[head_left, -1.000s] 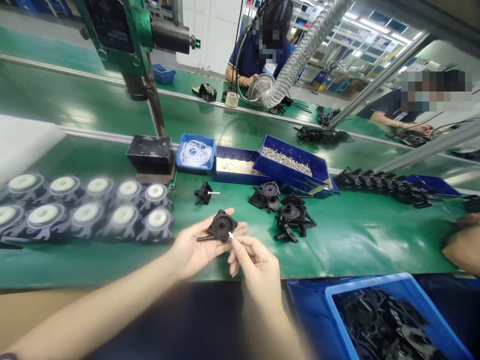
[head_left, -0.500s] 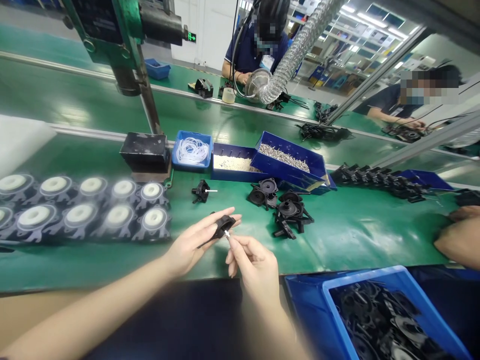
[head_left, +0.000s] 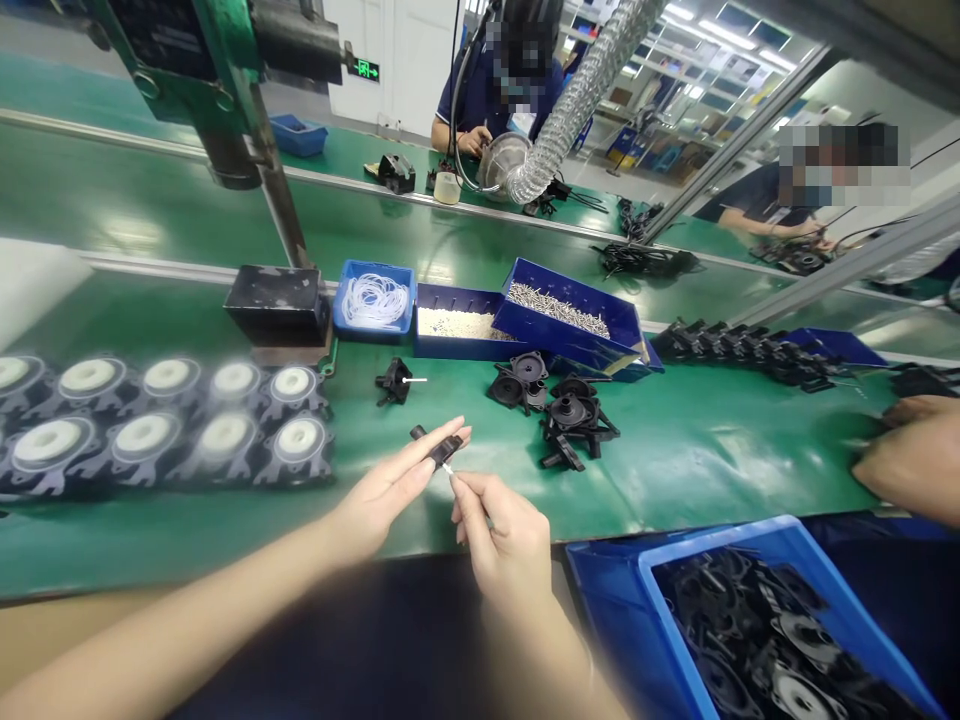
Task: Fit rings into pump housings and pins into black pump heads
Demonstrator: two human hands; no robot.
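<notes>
My left hand (head_left: 386, 492) is closed around a black plastic housing (head_left: 445, 452), held tilted over the front of the green bench. My right hand (head_left: 504, 522) pinches a thin white-and-metal pin (head_left: 448, 468), its tip against the housing; whether it sits inside cannot be made out. Beyond my hands, a similar black part (head_left: 393, 382) with a white pin sticking out lies on the bench. To the right rests a loose pile of black housings (head_left: 574, 415).
Rows of black parts with white discs (head_left: 150, 435) lie at left. Behind stand a blue tray of clear rings (head_left: 375, 300), a bin of pale pieces (head_left: 457, 345) and a bin of metal pins (head_left: 562, 312). A blue crate (head_left: 651, 590) is lower right; another person's arm (head_left: 911, 460) reaches in.
The housing in my left hand has turned so that its edge faces me more. My right hand stays pinched on the pin beside it. The whole view has shifted slightly.
</notes>
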